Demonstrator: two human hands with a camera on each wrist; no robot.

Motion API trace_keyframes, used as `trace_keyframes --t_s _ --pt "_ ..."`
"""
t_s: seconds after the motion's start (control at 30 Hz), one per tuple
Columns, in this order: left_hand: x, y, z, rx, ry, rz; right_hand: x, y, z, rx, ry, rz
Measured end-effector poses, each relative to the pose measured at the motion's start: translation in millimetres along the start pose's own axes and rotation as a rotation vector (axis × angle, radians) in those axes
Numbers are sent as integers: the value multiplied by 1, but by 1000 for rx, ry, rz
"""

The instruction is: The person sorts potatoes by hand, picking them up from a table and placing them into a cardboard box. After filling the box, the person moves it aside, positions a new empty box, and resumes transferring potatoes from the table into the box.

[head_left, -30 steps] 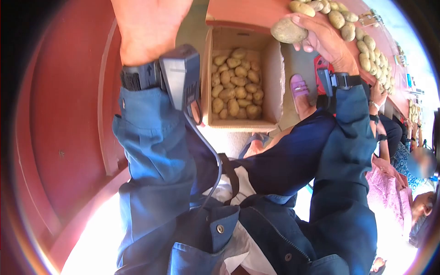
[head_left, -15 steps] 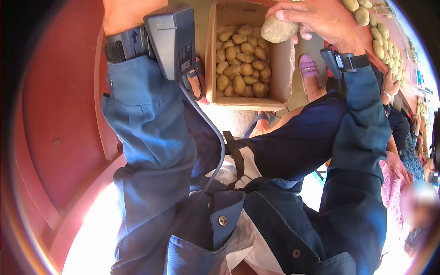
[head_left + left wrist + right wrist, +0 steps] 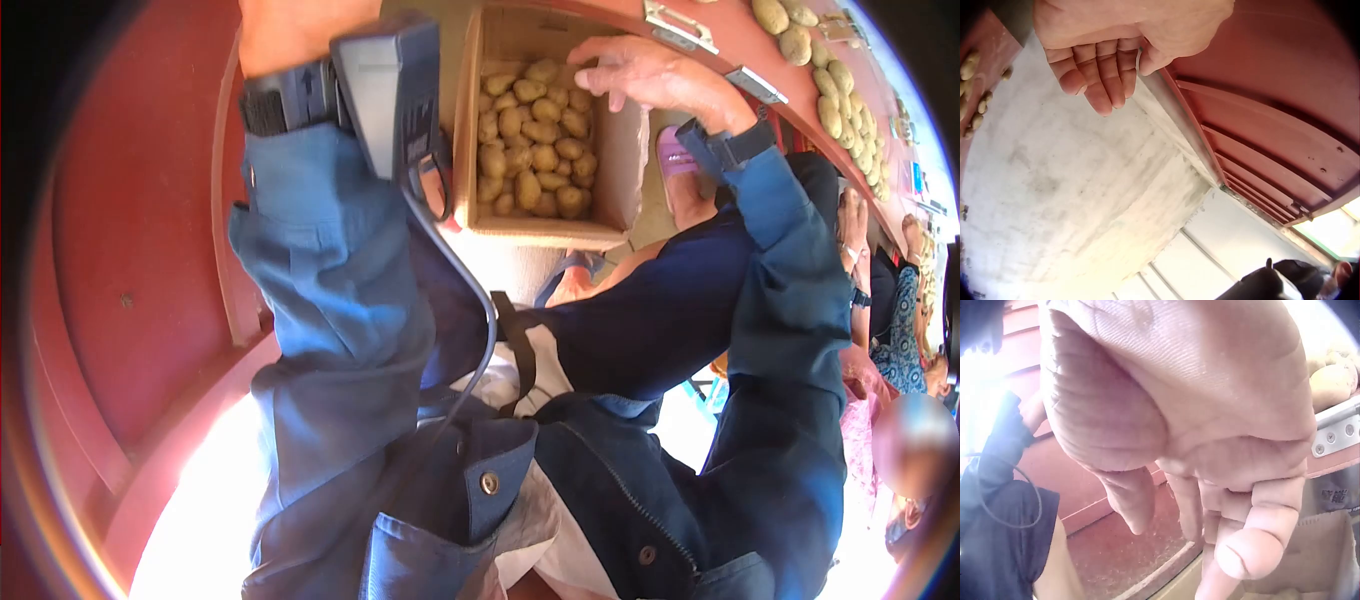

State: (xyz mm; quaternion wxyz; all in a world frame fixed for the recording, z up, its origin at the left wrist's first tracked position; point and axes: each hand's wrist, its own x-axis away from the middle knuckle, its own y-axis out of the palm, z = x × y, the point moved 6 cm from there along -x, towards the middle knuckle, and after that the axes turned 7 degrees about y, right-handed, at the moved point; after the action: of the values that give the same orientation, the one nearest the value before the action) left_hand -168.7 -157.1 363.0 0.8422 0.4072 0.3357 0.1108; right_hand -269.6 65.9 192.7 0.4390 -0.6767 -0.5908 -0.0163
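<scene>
My right hand (image 3: 655, 78) reaches over the right side of a cardboard box (image 3: 610, 190), holding nothing. Its fingers are loosely bent and spread in the right wrist view, with the bare palm (image 3: 1229, 406) facing the camera. Many potatoes (image 3: 540, 135) cover the bottom of the box below it. My left hand (image 3: 1129, 44) is raised near a red panel (image 3: 1272, 69), its fingers relaxed and nothing in them. In the head view only the left wrist area shows at the top edge, with the fingers out of frame.
A red tabletop (image 3: 735, 30) with metal hinges (image 3: 680, 28) runs along the upper right, bearing a row of potatoes (image 3: 835, 105). Another person's hands (image 3: 852, 225) are by that table. A foot in a pink slipper (image 3: 675, 155) stands right of the box.
The potato gripped by my right hand in both earlier frames is gone from it; the fingers have loosened over the box. My left hand stays raised at the top, shifting only slightly.
</scene>
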Motion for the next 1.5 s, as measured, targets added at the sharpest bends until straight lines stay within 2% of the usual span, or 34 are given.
trace_keyframes --t_s 0.17,0.23,0.4,0.5,0.53,0.6,0.67,0.7,0.73,0.77,0.83,0.93,1.0,1.13,1.23,1.33,1.43,1.5 --pt "1 18 -4 -88 74 133 13 -29 -6 -95 -61 143" --pt "-2 2 -5 168 -61 83 12 -39 -11 -164 -35 199" --pt "-3 3 -4 141 -28 113 25 -78 -12 -222 -3 459" --pt "-2 3 -2 118 -21 140 30 -104 14 -321 -79 776" --pt "-3 3 -2 101 -19 168 16 -117 47 -434 -126 877" --pt "-3 4 -2 75 -15 215 41 -148 68 -262 -9 1153" --pt "-4 7 -4 57 -14 255 58 -175 92 -207 23 1431" --pt "-2 9 -4 47 -8 251 78 -184 106 -127 202 1388" --pt "-2 10 -4 37 -8 253 80 -196 147 -22 348 1535" --pt "-2 10 -4 27 -7 255 87 -205 169 54 469 1500" --pt "-2 11 -4 20 -6 265 99 -210 193 0 581 1540" --pt "-3 13 -6 13 -10 277 101 -218 216 100 572 1535" --pt "-3 12 -7 35 -14 251 90 -228 251 99 512 1481" --pt "-3 10 -8 70 -19 182 94 -227 240 -66 462 1352" --pt "-5 13 -10 60 -21 205 100 -220 230 -155 415 1368" --pt "-5 14 -10 58 -23 203 104 -215 218 -126 528 1355" --pt "-10 12 -12 57 -40 227 105 -211 216 -157 405 1363" --pt "-10 14 -12 59 -39 239 99 -207 212 -75 382 1196"
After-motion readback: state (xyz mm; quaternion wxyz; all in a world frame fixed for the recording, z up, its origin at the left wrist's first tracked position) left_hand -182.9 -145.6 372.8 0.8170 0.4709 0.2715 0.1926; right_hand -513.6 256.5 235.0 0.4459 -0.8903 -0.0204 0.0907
